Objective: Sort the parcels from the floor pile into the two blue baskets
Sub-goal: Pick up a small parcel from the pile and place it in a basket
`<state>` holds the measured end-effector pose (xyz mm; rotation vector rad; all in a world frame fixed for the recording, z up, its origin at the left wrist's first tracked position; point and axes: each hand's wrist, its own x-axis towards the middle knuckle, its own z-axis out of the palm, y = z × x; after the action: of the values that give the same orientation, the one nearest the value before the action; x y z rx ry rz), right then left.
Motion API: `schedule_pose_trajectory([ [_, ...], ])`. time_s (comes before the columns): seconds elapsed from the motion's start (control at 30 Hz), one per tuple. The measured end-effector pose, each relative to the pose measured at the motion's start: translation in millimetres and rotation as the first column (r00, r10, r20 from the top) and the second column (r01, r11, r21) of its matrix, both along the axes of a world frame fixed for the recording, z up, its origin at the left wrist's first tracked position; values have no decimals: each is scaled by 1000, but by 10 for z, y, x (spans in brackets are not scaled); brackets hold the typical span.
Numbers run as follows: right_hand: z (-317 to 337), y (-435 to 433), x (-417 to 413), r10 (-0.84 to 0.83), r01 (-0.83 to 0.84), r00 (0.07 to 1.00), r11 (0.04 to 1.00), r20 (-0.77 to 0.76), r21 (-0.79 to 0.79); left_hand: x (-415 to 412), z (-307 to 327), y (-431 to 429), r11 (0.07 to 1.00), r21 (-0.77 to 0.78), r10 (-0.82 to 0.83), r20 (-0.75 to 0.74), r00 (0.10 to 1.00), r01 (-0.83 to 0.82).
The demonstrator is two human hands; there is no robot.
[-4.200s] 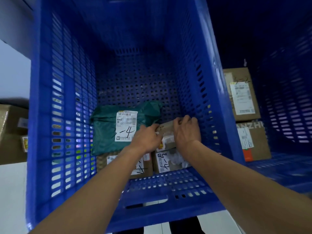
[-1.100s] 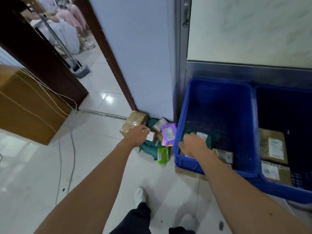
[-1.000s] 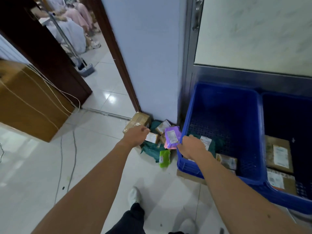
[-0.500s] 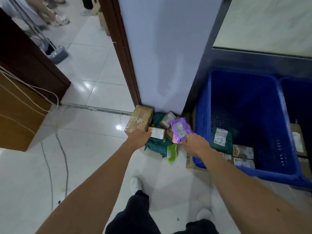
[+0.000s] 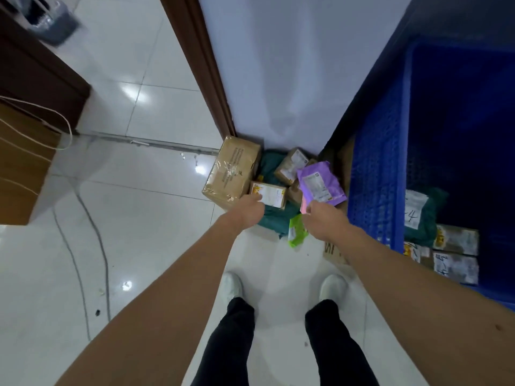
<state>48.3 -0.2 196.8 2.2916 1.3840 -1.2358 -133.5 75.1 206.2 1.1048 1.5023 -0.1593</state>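
Head view, right hand (image 5: 323,218) pinching purple parcel (image 5: 320,183), green parcel (image 5: 430,218) "4"

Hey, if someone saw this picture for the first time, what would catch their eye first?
The bright purple mailer stands out in the parcel pile at centre, its lower edge pinched by the right hand. Just left, the left hand touches a small labelled box beside a big taped carton, and the blue basket fills the right side.

A handwritten "-4" stands on the white label (image 5: 414,210) of the green parcel (image 5: 436,215) inside the blue basket (image 5: 376,176); other labels are too blurred to read.
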Motion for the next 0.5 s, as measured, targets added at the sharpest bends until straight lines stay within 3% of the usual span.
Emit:
schedule_pose_trajectory([
  [0.3, -1251, 417, 44, 121, -121, 993, 992, 0, -30, -13, -1599, 125, 996, 69, -45, -54, 998, 48],
  [0.5, -2097, 722, -65, -16, 17, 998, 1000, -65, 22, 120, -2426, 253, 991, 101, -82, -103, 991, 92],
])
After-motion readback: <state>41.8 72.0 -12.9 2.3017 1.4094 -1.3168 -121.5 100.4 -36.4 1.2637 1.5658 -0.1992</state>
